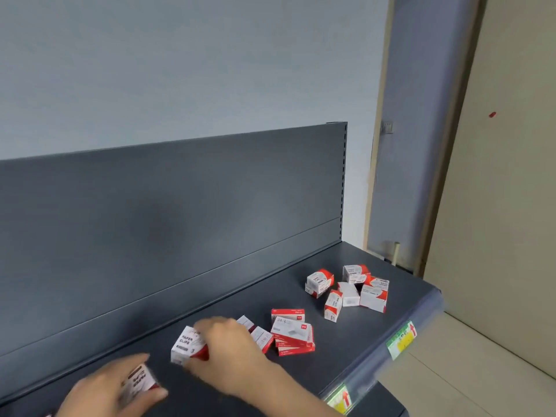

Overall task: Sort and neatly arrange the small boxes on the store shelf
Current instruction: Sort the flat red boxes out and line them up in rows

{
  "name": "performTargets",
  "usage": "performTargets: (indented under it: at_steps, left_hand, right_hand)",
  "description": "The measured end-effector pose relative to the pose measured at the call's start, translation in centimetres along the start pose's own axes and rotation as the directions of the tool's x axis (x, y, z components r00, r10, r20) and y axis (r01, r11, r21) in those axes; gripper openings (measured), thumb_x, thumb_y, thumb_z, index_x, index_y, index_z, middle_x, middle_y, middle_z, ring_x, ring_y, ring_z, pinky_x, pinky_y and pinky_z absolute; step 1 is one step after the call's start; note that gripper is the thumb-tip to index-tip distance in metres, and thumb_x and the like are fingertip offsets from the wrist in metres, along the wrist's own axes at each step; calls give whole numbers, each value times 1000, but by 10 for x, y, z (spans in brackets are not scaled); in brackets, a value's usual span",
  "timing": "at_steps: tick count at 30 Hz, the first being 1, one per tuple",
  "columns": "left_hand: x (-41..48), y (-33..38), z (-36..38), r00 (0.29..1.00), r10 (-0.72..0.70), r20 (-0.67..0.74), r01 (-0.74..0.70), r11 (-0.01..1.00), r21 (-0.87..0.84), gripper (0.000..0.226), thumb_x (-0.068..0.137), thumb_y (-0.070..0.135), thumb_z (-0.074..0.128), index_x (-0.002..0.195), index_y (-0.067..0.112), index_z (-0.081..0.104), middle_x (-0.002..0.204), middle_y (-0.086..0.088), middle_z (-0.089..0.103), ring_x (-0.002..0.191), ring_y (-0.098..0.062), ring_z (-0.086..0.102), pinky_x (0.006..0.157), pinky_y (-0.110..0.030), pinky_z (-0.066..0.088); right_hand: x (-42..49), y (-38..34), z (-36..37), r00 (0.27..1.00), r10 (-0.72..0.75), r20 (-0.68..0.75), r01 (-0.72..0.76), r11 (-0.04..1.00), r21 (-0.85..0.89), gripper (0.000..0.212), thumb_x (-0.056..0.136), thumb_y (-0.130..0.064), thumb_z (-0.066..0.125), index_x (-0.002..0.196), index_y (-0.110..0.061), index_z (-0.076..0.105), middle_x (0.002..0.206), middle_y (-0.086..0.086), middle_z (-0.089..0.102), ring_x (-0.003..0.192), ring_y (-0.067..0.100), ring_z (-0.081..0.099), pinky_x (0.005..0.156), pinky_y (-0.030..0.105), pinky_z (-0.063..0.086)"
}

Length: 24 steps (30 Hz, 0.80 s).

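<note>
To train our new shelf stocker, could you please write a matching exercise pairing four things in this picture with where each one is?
1 paper clips box
2 stack of 24/6 staple boxes
3 yellow price label
4 white-and-red box

a in the left hand
b on the front edge of the shelf
c in the right hand
d lying flat mid-shelf

Pairs: 1-c, 2-d, 3-b, 4-a

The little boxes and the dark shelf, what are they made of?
The little boxes look like thin printed cardboard: sharp folded edges, red-and-white print. The dark shelf looks like painted metal, probably steel: matte grey, slotted post at the back.
</note>
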<state>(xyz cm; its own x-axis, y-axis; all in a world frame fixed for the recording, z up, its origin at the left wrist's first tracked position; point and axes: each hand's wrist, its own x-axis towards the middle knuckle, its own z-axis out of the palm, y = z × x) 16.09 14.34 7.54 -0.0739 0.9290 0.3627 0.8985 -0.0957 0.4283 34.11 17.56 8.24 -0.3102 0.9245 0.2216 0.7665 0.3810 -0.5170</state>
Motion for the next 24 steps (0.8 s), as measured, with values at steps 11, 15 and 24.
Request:
performTargets:
  at_steps: [11,15,24]
  left_hand:
    - [70,228,144,949,149,278,-148,989,-25,64,77,54,64,132,27,47,133,10,52,123,-9,47,103,-22,35]
    - [98,269,186,936,162,311,-160,987,-32,59,79,49,64,129,23,50,129,5,56,117,-13,51,99,-27,41]
    - [176,287,236,952,-85,295,89,996,1,33,77,27,73,104,13,60,112,-8,64,92,-19,57,84,-32,48]
  right_hand:
    - [-7,235,-137,982,167,-92,-176,979,-104,37,81,-33,63,113,-14,56,112,6,63,102,23,58,86,33,46]
    - [5,283,-158,975,198,-95,-207,975,-84,41,83,-31,63,120,-16,53,116,4,62,104,20,58,84,27,45]
    - [78,317,-150,963,266,44,-262,961,-85,37,81,-19,67,114,-7,55,118,10,61,106,25,59,84,32,48]
